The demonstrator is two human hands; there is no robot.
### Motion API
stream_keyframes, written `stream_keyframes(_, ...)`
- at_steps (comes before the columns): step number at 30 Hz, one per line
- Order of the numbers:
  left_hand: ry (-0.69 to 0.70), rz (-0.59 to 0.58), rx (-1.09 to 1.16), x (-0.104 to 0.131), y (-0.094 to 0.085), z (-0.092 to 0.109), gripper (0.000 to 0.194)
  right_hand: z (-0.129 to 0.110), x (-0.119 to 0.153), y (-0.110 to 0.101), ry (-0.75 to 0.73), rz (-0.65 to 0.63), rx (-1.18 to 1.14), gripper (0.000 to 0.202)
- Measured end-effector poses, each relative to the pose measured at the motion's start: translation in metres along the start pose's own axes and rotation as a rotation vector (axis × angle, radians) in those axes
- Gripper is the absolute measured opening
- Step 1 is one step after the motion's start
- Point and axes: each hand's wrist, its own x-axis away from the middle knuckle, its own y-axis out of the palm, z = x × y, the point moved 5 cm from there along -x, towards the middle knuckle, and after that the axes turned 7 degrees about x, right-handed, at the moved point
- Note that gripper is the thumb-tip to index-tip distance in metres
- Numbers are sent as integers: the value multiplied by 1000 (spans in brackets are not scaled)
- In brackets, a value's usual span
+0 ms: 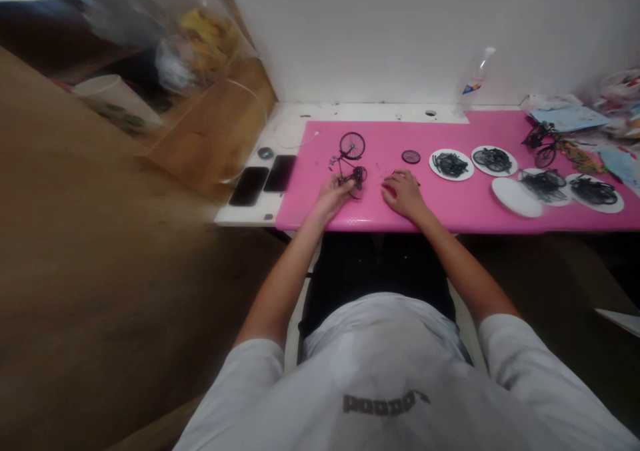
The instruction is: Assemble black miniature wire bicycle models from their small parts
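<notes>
My left hand [336, 193] is closed on the lower part of a small black model bicycle [345, 163], whose spoked wheel points away from me over the pink mat [370, 217]. To its right, my right hand [403, 193] rests low on the mat with its fingers bent. Small dark bits lie by its fingertips; whether it pinches one is too small to tell. Just beyond that hand lies a loose black wheel [411, 157].
White plates [434, 173] of black parts stand on the right, beside an overlapping white lid or plate [515, 197]. Behind them are another model bicycle [544, 145] and a clear bottle [479, 74]. Two dark phones [249, 186] lie left of the mat. A wall rises behind.
</notes>
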Motion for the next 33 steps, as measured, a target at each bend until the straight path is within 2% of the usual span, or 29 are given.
stream_keyframes(7, -8, 21, -18, 1, 1, 1, 46, 3, -1, 2, 27, 11, -18, 34)
stream_keyframes(16, -13, 28, -12, 5, 5, 4, 43, 3, -1, 4, -33, -10, -18, 36)
stream_keyframes(24, -10, 2, -29, 7, 9, 4, 39, 5, -1, 9, -47, -13, -3, 44)
stream_keyframes(33, 9, -28, -47, 1, 4, 1, 42, 8, -3, 10, -66, 13, 4, 40)
